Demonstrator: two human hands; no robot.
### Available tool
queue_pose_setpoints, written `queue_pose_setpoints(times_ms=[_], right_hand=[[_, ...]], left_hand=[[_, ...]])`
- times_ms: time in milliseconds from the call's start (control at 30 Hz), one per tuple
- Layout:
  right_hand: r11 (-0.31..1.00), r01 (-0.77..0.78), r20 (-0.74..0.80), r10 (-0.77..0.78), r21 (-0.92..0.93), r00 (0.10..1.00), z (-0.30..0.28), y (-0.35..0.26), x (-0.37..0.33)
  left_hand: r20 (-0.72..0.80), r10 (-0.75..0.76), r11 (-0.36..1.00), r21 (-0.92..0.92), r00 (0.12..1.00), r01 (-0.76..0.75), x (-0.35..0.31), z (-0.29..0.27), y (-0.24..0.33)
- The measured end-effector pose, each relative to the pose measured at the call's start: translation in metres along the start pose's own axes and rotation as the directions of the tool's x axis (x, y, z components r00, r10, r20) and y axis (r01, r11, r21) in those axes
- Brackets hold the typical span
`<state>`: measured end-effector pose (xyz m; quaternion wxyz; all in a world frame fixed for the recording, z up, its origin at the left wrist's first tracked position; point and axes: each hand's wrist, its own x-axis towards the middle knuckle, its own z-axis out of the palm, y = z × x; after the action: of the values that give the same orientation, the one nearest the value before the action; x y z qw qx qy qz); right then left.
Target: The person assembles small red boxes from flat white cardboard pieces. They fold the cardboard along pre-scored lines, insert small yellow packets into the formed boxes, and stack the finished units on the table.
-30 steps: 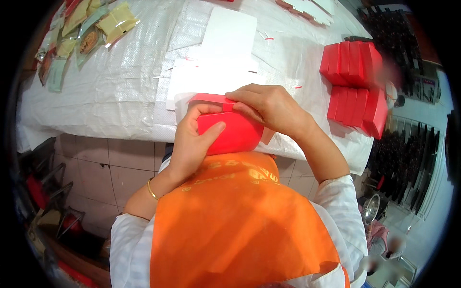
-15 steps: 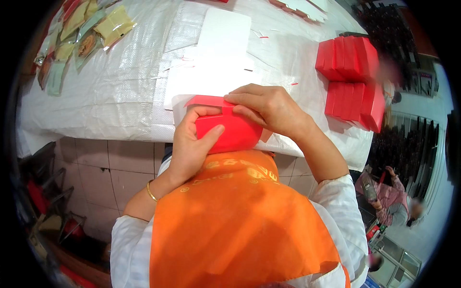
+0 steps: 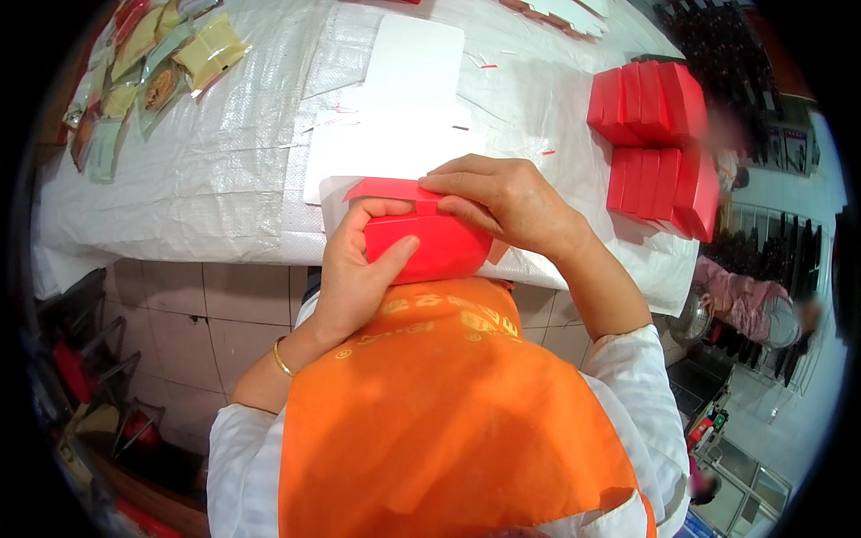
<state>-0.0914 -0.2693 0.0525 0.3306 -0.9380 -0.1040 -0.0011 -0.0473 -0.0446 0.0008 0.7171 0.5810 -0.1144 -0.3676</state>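
A red cardboard box (image 3: 439,247), partly folded, rests against my apron at the table's near edge. My left hand (image 3: 359,260) grips its left side, thumb on the near face and fingers tucked behind the upper panel. At its far right edge, my right hand (image 3: 502,202) pinches a red flap between thumb and fingers. A small tab shows between the two hands. White card blanks (image 3: 413,67) lie flat just beyond the box, the nearest one partly under it.
Two rows of finished-looking red boxes (image 3: 650,103) stand at the table's right. Clear packets with coloured contents (image 3: 211,54) are piled at far left. Small red paper scraps (image 3: 489,65) dot the white sheeting (image 3: 224,179). Another person (image 3: 744,300) is off to the right.
My hands and the box have barely moved; the flap by my right fingers sits slightly differently. The person at the right has shifted position.
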Motion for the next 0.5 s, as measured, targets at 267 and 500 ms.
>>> queue_pose_setpoints(times_ms=[267, 500], right_hand=[[1.000, 0.004, -0.036, -0.004, -0.008, 0.999, 0.0011, -0.0005, -0.0020], [1.000, 0.008, -0.032, -0.008, 0.000, 0.999, 0.0016, -0.0010, -0.0019]], left_hand=[[0.008, 0.025, 1.000, 0.009, 1.000, -0.025, -0.0006, 0.0003, 0.0006], [0.001, 0.018, 0.999, 0.030, 1.000, -0.018, -0.0022, 0.0000, 0.0004]])
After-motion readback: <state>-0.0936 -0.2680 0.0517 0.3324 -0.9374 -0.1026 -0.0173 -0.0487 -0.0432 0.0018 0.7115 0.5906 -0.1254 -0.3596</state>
